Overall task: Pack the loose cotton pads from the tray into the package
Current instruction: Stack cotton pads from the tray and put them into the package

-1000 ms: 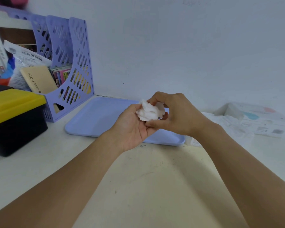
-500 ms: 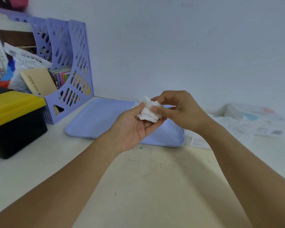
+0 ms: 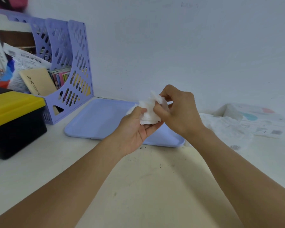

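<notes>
Cotton pads [image 3: 149, 112], a white stack, sit cupped in the left hand [image 3: 135, 127], thumb curled onto them, above the lilac tray [image 3: 97, 122] on the table [image 3: 39, 170]. Just right, the right hand [image 3: 179, 111] pinches the stack's top. Farther right lies the package [image 3: 227, 127].

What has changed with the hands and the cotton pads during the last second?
The right hand shifted its grip from the front of the cotton pads to their upper edge, pinching it. The left hand keeps holding the stack from below. The tray and package stayed in place.
</notes>
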`<action>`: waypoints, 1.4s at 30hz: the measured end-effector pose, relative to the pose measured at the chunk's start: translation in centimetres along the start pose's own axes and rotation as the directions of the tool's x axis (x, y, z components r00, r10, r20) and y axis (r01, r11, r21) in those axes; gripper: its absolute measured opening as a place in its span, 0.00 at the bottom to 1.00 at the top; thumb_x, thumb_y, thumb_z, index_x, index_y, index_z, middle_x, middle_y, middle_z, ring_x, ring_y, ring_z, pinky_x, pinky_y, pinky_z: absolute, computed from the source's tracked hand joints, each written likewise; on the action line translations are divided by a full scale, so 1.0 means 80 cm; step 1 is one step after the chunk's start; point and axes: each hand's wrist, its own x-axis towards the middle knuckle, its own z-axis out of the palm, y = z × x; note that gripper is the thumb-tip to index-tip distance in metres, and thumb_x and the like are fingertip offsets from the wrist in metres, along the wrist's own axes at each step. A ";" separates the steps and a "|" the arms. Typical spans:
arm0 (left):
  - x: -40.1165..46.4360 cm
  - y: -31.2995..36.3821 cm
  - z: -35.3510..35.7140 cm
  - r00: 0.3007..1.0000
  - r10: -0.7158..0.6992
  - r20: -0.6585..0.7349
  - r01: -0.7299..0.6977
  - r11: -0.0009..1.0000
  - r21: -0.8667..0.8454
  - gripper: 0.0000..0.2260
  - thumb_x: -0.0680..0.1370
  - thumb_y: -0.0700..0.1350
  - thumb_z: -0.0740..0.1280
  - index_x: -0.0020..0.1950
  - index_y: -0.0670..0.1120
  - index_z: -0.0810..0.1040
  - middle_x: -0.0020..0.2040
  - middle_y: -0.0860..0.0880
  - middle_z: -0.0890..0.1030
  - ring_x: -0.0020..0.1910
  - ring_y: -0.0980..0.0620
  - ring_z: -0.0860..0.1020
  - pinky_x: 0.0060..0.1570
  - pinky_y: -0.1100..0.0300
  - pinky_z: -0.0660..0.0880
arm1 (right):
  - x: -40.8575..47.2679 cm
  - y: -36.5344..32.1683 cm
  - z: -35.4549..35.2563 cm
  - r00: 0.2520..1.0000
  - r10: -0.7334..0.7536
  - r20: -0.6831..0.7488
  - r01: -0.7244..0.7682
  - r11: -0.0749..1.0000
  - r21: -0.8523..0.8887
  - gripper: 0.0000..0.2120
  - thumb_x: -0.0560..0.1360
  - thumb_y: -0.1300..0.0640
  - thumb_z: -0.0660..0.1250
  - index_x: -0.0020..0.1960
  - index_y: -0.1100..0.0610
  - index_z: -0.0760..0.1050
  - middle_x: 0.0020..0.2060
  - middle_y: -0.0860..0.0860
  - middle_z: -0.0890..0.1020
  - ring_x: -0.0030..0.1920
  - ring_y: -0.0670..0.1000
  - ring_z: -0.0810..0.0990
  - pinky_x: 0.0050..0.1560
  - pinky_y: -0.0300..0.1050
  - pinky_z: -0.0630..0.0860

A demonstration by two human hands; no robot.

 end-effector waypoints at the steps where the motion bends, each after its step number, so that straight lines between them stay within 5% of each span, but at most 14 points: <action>1: 0.001 -0.001 0.000 1.000 -0.004 -0.016 0.005 1.000 0.001 0.16 0.83 0.40 0.60 0.71 0.37 0.73 0.62 0.38 0.82 0.58 0.44 0.83 0.54 0.53 0.83 | 0.000 -0.001 0.001 0.999 0.002 -0.044 -0.003 1.000 -0.016 0.08 0.71 0.55 0.68 0.44 0.59 0.73 0.36 0.51 0.81 0.40 0.55 0.83 0.38 0.56 0.80; 7: -0.004 -0.003 0.004 1.000 0.003 0.017 -0.005 0.996 0.084 0.16 0.84 0.41 0.58 0.69 0.37 0.75 0.56 0.42 0.85 0.52 0.49 0.84 0.52 0.56 0.82 | -0.003 -0.013 0.005 0.987 -0.134 0.087 0.148 0.972 -0.183 0.11 0.69 0.52 0.68 0.45 0.59 0.74 0.37 0.52 0.78 0.37 0.57 0.76 0.39 0.55 0.76; 13: -0.007 0.006 0.004 0.997 -0.026 0.073 0.023 0.999 0.040 0.15 0.85 0.46 0.57 0.63 0.41 0.78 0.51 0.45 0.86 0.46 0.52 0.85 0.47 0.58 0.82 | 0.001 -0.006 -0.003 0.961 -0.129 0.246 0.138 0.990 -0.019 0.12 0.69 0.48 0.69 0.43 0.56 0.74 0.39 0.49 0.79 0.39 0.54 0.77 0.41 0.54 0.76; 17: -0.007 0.009 0.003 0.995 -0.093 0.034 0.094 0.995 -0.025 0.17 0.86 0.49 0.55 0.61 0.41 0.79 0.50 0.44 0.86 0.43 0.50 0.86 0.46 0.57 0.83 | 0.001 -0.004 -0.007 0.937 -0.068 0.342 0.066 0.998 0.019 0.20 0.66 0.48 0.79 0.42 0.55 0.69 0.36 0.49 0.77 0.37 0.52 0.74 0.37 0.51 0.74; 21: -0.007 0.006 0.002 0.996 -0.083 0.033 0.082 0.996 0.029 0.19 0.87 0.48 0.53 0.67 0.37 0.75 0.55 0.40 0.85 0.46 0.48 0.86 0.51 0.52 0.83 | 0.000 0.004 -0.009 0.952 0.012 0.307 -0.036 0.997 0.072 0.22 0.64 0.50 0.83 0.42 0.53 0.68 0.33 0.45 0.73 0.34 0.47 0.69 0.33 0.39 0.66; 25: -0.007 0.006 0.003 0.998 -0.057 0.036 0.052 0.990 0.128 0.18 0.87 0.47 0.55 0.69 0.37 0.73 0.60 0.37 0.83 0.58 0.43 0.84 0.53 0.52 0.83 | 0.001 0.011 -0.011 0.954 0.076 0.289 -0.126 0.980 0.156 0.18 0.65 0.56 0.81 0.42 0.55 0.71 0.36 0.51 0.78 0.38 0.55 0.77 0.36 0.50 0.74; 37: -0.006 0.004 0.003 0.999 -0.004 0.043 -0.005 0.975 0.221 0.13 0.85 0.39 0.58 0.66 0.35 0.76 0.58 0.39 0.84 0.58 0.44 0.84 0.57 0.52 0.81 | 0.001 0.020 -0.010 0.958 0.125 0.259 -0.195 0.944 0.267 0.16 0.68 0.59 0.80 0.43 0.57 0.72 0.38 0.49 0.79 0.39 0.52 0.80 0.35 0.48 0.77; 42: -0.005 0.000 0.002 1.000 -0.007 0.029 -0.001 0.967 0.255 0.12 0.84 0.36 0.60 0.65 0.34 0.75 0.57 0.39 0.85 0.57 0.45 0.84 0.61 0.51 0.80 | -0.001 0.012 -0.006 0.952 0.084 0.295 -0.139 0.976 0.170 0.23 0.63 0.52 0.84 0.43 0.56 0.71 0.35 0.44 0.76 0.34 0.44 0.72 0.33 0.34 0.68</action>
